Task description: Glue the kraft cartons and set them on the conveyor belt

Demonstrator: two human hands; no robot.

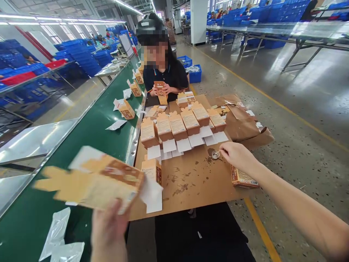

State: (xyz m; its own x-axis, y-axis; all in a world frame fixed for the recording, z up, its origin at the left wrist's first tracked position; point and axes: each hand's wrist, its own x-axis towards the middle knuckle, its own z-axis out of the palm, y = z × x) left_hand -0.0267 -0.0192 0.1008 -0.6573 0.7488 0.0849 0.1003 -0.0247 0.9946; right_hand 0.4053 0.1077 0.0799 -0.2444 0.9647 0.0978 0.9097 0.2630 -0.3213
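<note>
My left hand (107,229) is closed on a tan cardboard box (92,183), blurred by motion, holding it over the green conveyor belt (103,134). A white paper (152,198) sticks out of the box's open end. My right hand (237,155) reaches across the brown cardboard work surface (191,182), its fingertips pinched on a small round clear item (215,155). A row of several open tan boxes (177,125) with white leaflets (184,145) in front stands at the far side of the surface. One more upright box (152,168) sits near the left edge.
A co-worker (162,69) sits opposite holding a box (160,91). More boxes (127,109) and papers ride the belt. Clear plastic bags (58,240) lie at the belt's near end. Brown paper bags (242,123) and a flat box (244,179) lie right. Blue crates line the background.
</note>
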